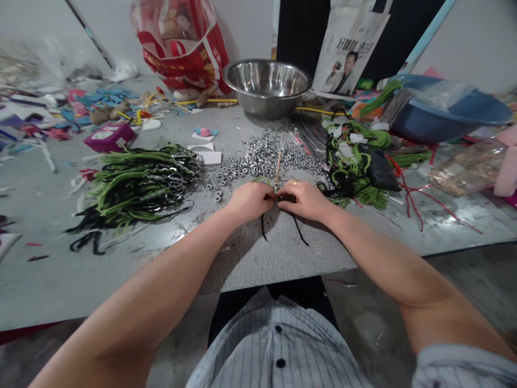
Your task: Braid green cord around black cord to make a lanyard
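My left hand point(251, 202) and my right hand point(305, 199) meet at the middle of the table, fingertips closed in pinches almost touching. Between them they grip a black cord point(299, 230), whose two loose ends hang toward the table's front edge; the part in the fingers is mostly hidden. Just behind the fingertips a thin wooden stick point(278, 166) stands upright, with a bit of green cord point(262, 179) near its foot. Many small silver metal rings point(266, 151) lie spread beyond my hands.
Left lies a pile of green and black corded pieces point(137, 183), near a purple box point(110, 137). Green and black cord bundles point(363, 161) lie right, beside a blue basin point(448, 110). A steel bowl point(267, 102), a red bag point(181, 59) and a white bag point(343, 48) stand behind.
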A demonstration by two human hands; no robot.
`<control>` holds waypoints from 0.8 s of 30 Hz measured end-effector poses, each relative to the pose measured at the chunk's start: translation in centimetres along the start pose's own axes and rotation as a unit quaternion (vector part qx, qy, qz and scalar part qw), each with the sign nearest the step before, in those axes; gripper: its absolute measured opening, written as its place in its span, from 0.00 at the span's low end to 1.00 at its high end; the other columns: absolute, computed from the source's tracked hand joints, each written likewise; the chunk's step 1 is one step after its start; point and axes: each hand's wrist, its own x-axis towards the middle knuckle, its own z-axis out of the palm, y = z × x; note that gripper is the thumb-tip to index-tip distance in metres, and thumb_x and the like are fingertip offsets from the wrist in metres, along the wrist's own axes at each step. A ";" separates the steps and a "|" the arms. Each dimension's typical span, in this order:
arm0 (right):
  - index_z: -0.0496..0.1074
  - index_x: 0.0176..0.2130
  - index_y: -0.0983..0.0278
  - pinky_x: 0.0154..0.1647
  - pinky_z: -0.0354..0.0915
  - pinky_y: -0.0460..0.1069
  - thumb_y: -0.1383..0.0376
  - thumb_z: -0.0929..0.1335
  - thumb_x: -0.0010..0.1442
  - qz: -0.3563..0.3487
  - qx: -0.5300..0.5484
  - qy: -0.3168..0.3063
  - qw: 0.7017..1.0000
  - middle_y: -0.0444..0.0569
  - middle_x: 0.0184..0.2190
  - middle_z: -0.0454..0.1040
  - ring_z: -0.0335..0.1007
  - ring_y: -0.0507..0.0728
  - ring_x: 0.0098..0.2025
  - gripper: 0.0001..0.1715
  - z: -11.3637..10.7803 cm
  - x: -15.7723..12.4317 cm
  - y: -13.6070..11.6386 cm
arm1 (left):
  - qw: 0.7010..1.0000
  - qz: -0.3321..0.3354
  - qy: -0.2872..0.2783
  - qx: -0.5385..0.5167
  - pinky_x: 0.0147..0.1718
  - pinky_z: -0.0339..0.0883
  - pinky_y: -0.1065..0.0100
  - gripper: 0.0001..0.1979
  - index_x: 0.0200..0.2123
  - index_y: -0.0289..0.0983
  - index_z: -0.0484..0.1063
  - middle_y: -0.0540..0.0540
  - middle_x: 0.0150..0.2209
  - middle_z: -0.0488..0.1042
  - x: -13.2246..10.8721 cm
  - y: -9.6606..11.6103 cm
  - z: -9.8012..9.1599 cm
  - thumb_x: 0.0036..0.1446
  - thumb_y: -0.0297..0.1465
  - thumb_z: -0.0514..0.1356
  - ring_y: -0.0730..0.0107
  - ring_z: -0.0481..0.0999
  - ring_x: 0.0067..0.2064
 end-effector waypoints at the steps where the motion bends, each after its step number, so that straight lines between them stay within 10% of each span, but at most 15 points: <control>1: 0.74 0.42 0.64 0.41 0.61 0.50 0.63 0.68 0.56 0.002 -0.008 -0.001 1.000 0.51 0.39 0.74 0.69 0.57 0.41 0.13 0.1 0.0 -0.1 | 1.000 0.003 0.000 -0.004 0.34 0.63 0.70 0.12 0.36 0.39 0.77 0.47 0.36 0.79 0.0 -0.1 0.0 0.51 0.30 0.55 0.66 0.76 0.38; 15: 0.74 0.39 0.63 0.40 0.59 0.49 0.65 0.66 0.57 0.002 -0.022 -0.002 1.000 0.50 0.40 0.73 0.68 0.55 0.40 0.10 0.3 -0.1 0.0 | 0.996 -0.024 -0.057 -0.059 0.26 0.59 0.73 0.08 0.26 0.36 0.73 0.51 0.23 0.72 -0.3 -0.6 -2.8 0.47 0.27 0.54 0.76 0.67 0.25; 24: 0.73 0.39 0.64 0.40 0.60 0.50 0.65 0.66 0.57 0.001 -0.017 -0.012 1.000 0.52 0.40 0.72 0.68 0.56 0.40 0.10 -0.1 -0.1 -0.2 | 0.987 -0.053 -0.097 0.120 0.24 0.57 0.70 0.09 0.26 0.36 0.73 0.45 0.25 0.74 -0.5 -1.7 -3.7 0.46 0.29 0.53 0.67 0.71 0.28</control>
